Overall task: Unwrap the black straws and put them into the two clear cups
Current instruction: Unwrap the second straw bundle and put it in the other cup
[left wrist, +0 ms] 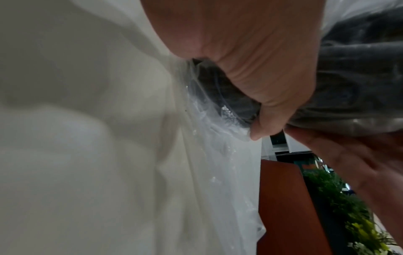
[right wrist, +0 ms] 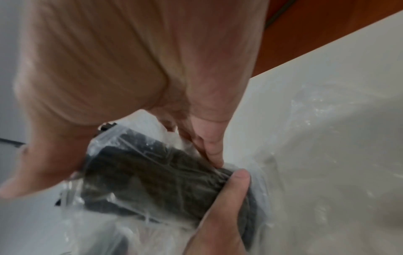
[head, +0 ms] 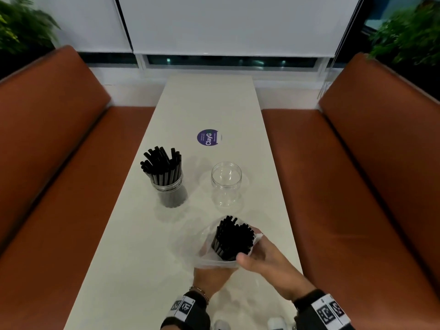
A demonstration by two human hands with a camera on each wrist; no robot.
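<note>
A bundle of black straws (head: 232,239) sticks out of its clear plastic wrap (head: 190,246), held above the near part of the white table (head: 119,258). My left hand (head: 209,277) grips the wrapped lower end from beneath; through the film the straws (left wrist: 359,86) look grey. My right hand (head: 264,256) holds the upper part of the bundle (right wrist: 152,181), thumb on the near side and fingers round the far side. Further back, the left clear cup (head: 170,194) is packed with black straws (head: 162,163). The right clear cup (head: 226,184) has nothing in it.
A round purple sticker (head: 209,137) lies on the table beyond the cups. Orange benches (head: 59,163) (head: 369,175) run along both long sides. Plants (head: 21,27) stand in the back corners. Two small pale objects (head: 276,323) sit at the near edge.
</note>
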